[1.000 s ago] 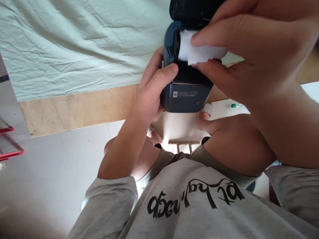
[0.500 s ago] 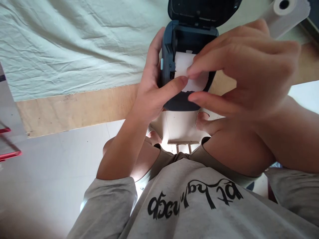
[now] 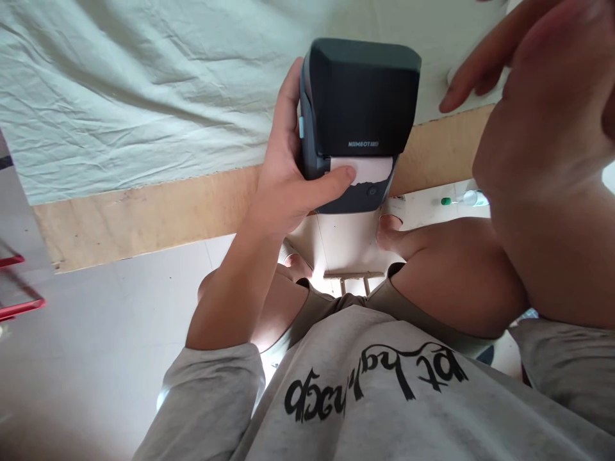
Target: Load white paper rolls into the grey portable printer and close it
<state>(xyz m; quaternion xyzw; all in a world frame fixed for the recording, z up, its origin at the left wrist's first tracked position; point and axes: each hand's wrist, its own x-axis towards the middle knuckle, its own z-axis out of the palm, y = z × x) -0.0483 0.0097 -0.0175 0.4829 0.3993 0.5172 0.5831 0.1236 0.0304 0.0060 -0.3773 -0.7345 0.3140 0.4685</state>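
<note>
A dark blue-grey label printer [image 3: 360,96] with a black lid, marked NIIMBOT, is held up over the table's front edge. Its lid lies down over the paper bay, perhaps not fully latched; I cannot tell. My left hand [image 3: 293,173] grips the printer from the left side, with the thumb laid across the front. Under that thumb, a strip of white label paper [image 3: 377,168] with a torn edge sticks out below the lid. To the right, apart from the printer, my right hand [image 3: 542,89] is raised with its fingers apart and nothing seen in them.
A pale green cloth [image 3: 144,83] covers the table, whose bare wooden edge [image 3: 154,208] shows in front. Behind my right hand a white roll is mostly hidden. A bottle with a green cap [image 3: 446,201] lies on the floor. Red bars [image 3: 22,308] stand at far left.
The printer's lid has swung from open to down over the paper bay. My right hand has left the paper and moved right and up. My left hand keeps its hold.
</note>
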